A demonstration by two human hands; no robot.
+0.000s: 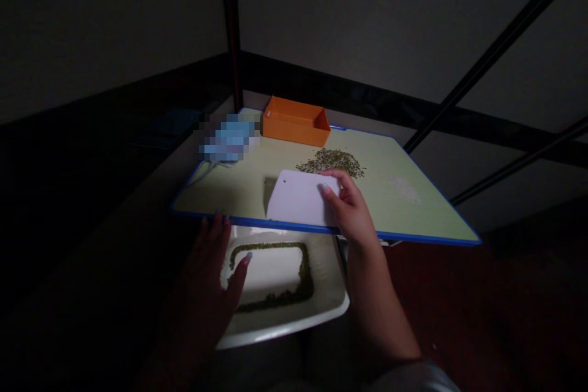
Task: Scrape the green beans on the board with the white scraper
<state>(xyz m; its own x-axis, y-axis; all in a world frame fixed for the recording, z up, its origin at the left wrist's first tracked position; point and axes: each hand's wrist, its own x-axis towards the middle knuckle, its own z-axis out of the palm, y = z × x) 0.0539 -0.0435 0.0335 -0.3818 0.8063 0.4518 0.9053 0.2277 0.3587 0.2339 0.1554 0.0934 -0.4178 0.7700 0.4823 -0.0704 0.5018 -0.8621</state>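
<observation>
Your right hand [351, 214] was clenched on the right side of a white plastic bench scraper [296, 199], with the fingers curled over its top edge and the wrist angled in from the lower right. The scraper lay flat or nearly so on a pale green cutting board [413, 208], its lower edge at the board's blue front rim. Your left hand [206, 275] was open and gripping nothing, its fingers spread and pointing up toward the board, with the fingertips at or just by that rim and the thumb reaching over a white tray [285, 334]. The tray sat just below the board's front edge, with a band of green grains [303, 282] running around the edge of its floor.

Beyond the scraper, a loose heap of green grains [331, 162] lay on the board, just beside an orange rectangular box [296, 122] at the far edge. A faint whitish patch [404, 190] showed toward the right. A pixelated blue object [227, 141] at the far left corner was too blurred to tell, and a grey sleeve [413, 376] showed at the bottom of the view.
</observation>
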